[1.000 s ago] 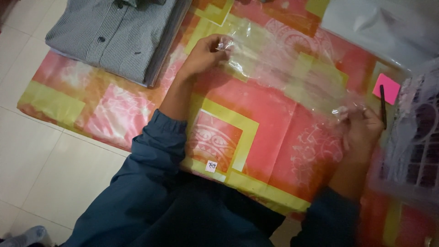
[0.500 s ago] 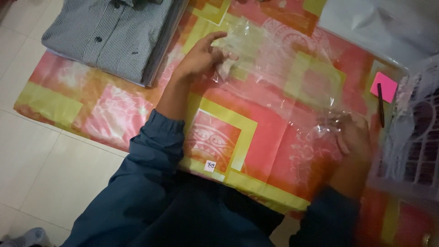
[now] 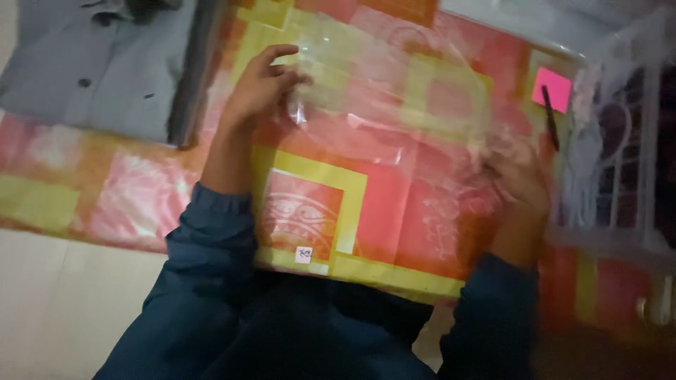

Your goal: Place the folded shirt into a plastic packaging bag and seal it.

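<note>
One patterned cloth (image 3: 394,211) in pink, orange and yellow covers the work surface; on it, at the far left, lies one stack of folded grey shirts (image 3: 91,63); how many shirts are in the stack I cannot tell. One clear plastic bag (image 3: 394,98) lies flat across the middle of the cloth, between the two hands; it looks very light, thin and limp, probably slippery, so it is best taken by its edges or corners. The left hand (image 3: 260,84) pinches its left edge; the right hand (image 3: 517,176) is blurred, it seems closed on the right end, but I cannot tell surely. Smaller: one pink paper note (image 3: 553,88); one dark pen (image 3: 551,127) just beside it.
</note>
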